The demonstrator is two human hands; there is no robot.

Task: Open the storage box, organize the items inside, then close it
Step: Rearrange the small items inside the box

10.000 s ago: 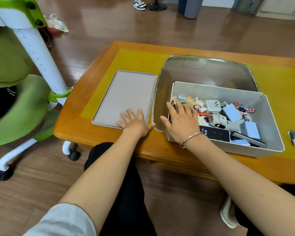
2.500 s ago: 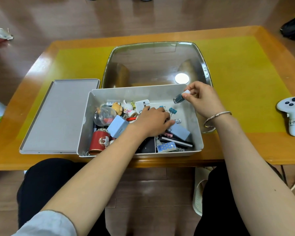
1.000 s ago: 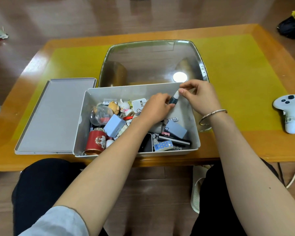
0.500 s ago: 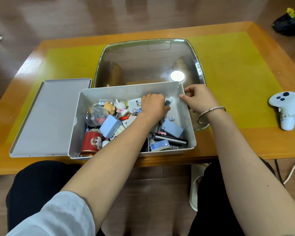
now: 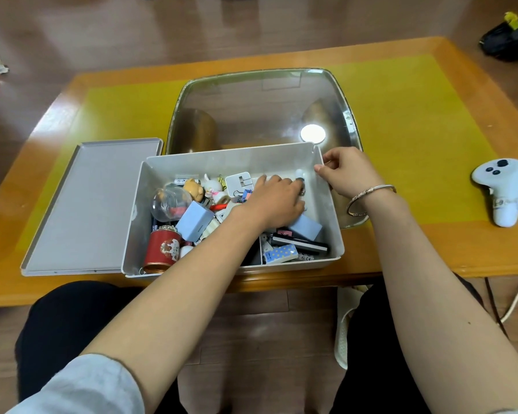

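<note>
Head view, near to far: the storage box (image 5: 326, 204) stands open at the table's (image 5: 401, 252) near edge, its lid (image 5: 93, 204) lying flat just left. The left hand (image 5: 277, 201) reaches into the clutter, fingers curled on small items; what it holds, I cannot tell. The right hand (image 5: 349, 171) pinches the box's far right rim. A sweep of the forearm could topple the red tin (image 5: 161, 249).

storage box (image 5: 326, 204) crammed left and middle, bare floor along right wall, lid (image 5: 93, 204) flanking left
</note>
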